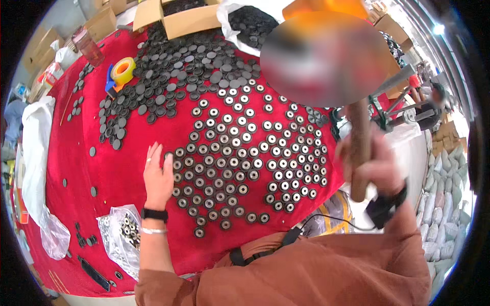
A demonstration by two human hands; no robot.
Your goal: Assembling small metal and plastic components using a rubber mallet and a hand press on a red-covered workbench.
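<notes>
On the red cloth my left hand [158, 178] lies with fingers outstretched, beside the left edge of a spread of small round pieces [224, 163]. Each piece has a black rim and a silver ring-shaped centre. Raised at the right, my right hand [375, 158] grips a tool by its thick wooden handle [360, 148]. The tool's upper end is lost in a blurred patch, so its kind cannot be made out. Farther back lie many plain black round caps [178, 69], loosely heaped.
A tape dispenser [121, 74] with yellow tape stands back left. Near my left forearm sits a clear bag of metal parts [122, 234]. An open cardboard box [189, 23] and a white sack of black caps [250, 25] stand at the back. Packed bags [439, 204] are stacked at right.
</notes>
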